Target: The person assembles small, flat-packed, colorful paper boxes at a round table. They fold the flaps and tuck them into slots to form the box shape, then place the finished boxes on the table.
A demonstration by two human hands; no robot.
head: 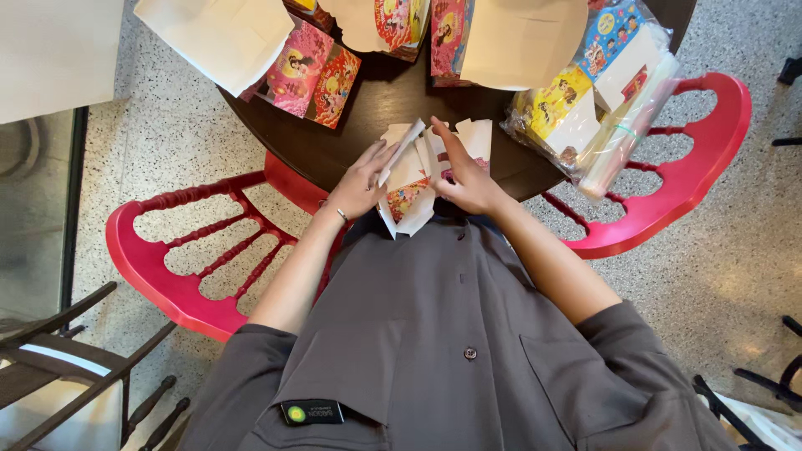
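Hands meet at the near edge of a dark round table (393,104). The left hand (361,179) and the right hand (468,177) both curl partly closed around a flat white paper box blank (411,179) with a colourful printed panel, which lies half unfolded between them, its flaps sticking up. By the look of it, this piece is only partly shaped and not yet a finished box. Farther off lie several flat colourful cartons (311,73), some white sheets (219,33), and on the right a clear plastic bag of blanks (603,100), so plenty seems left to do. Red chairs (171,271) stand at either side of the table.
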